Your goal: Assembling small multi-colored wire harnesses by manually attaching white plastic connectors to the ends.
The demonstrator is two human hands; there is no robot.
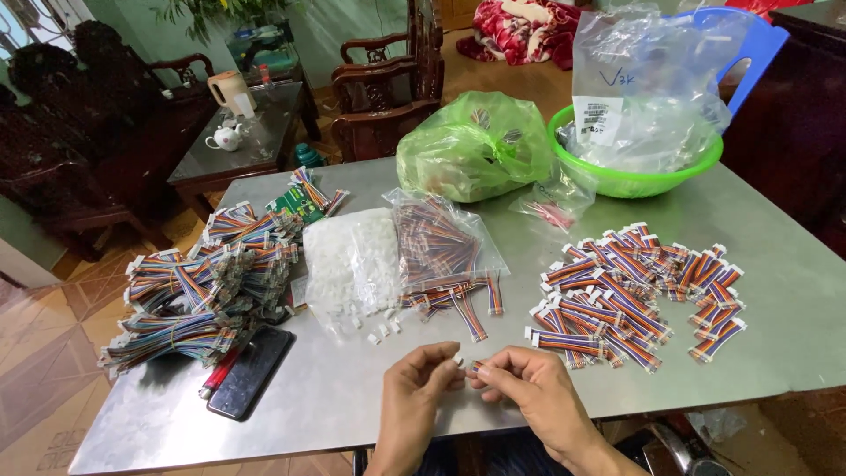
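White connector housing [457, 360] pinched in left hand [414, 388] fingertips faces, nearly touching, the short ribbon cable [477, 366] end pinched level by right hand [529, 388].

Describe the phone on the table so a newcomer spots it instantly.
Start at the metal table and go to its near left corner, below the big heap of rainbow ribbon cables. The phone lies flat there beside a red pen. It is the only plain black slab among coloured wiring.
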